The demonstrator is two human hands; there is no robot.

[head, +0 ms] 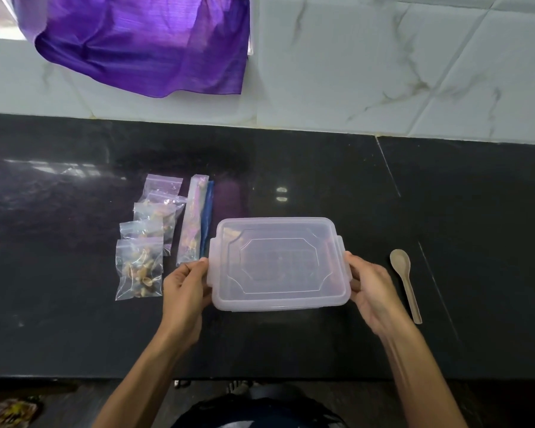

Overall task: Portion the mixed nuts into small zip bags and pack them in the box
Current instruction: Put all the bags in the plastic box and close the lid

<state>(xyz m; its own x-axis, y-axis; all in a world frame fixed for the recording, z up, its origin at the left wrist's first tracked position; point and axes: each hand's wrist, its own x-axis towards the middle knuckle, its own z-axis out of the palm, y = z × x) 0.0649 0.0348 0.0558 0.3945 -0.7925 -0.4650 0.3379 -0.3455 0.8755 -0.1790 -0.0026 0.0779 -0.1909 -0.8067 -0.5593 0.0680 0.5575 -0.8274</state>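
Both hands hold one box, four bags beside

Between the hands the box is frosted, translucent plastic, smooth. The surface is polished black stone, glossy with reflections. Left of the hands, the bags are clear, crinkled plastic film. Right of them, the spoon looks matt, pale wood. Beyond, shiny purple cloth hangs over white marbled tiles.
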